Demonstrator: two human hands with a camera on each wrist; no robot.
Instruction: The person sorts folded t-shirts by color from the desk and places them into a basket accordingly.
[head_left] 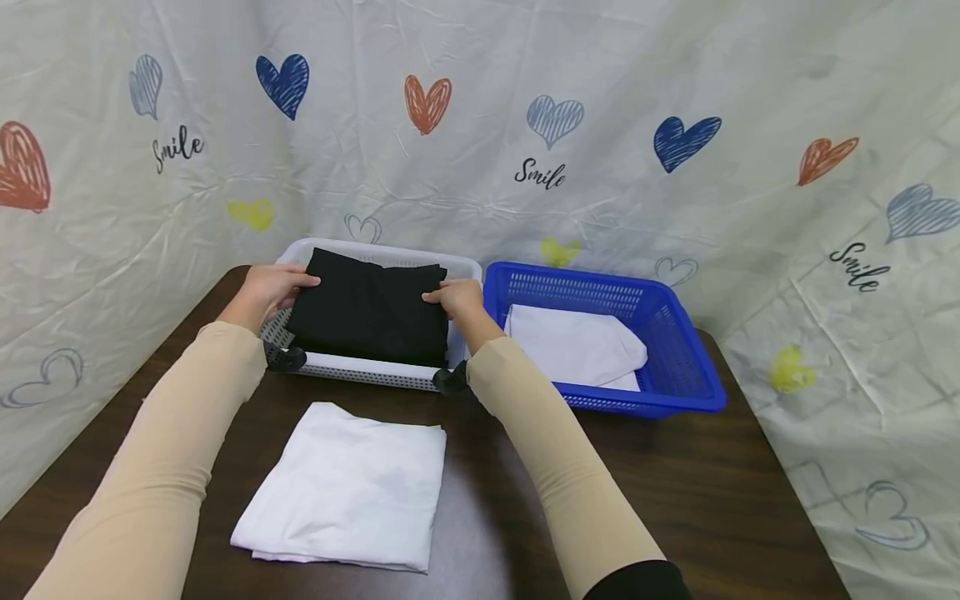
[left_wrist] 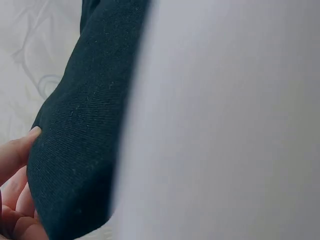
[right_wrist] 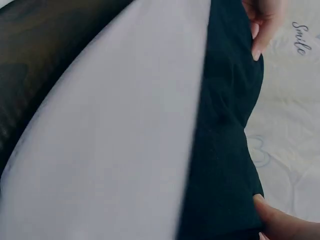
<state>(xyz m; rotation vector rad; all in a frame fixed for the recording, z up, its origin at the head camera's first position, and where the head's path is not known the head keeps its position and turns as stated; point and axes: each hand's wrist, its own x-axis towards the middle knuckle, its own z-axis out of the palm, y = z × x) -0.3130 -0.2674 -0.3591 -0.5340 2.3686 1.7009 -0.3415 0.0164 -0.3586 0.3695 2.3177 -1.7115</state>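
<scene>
Cloth point(head_left: 371, 310), black and folded, is seen from the head within the white basket point(head_left: 367, 372), its long axis laid left to right, along the basket. It is pinched near its far corners by the left hand point(head_left: 264, 293) and right hand point(head_left: 461, 303), both arms stretched forward. Bare tabletop point(head_left: 491, 467) is left between that basket and the white cloth point(head_left: 348, 492); the blue basket point(head_left: 690, 358) is set just right. From the left wrist, one edge is seen grasped by thumb and fingers, much being hidden by a blurred white surface. From the right wrist, the far edge is seen gripped at both ends, dipping between.
</scene>
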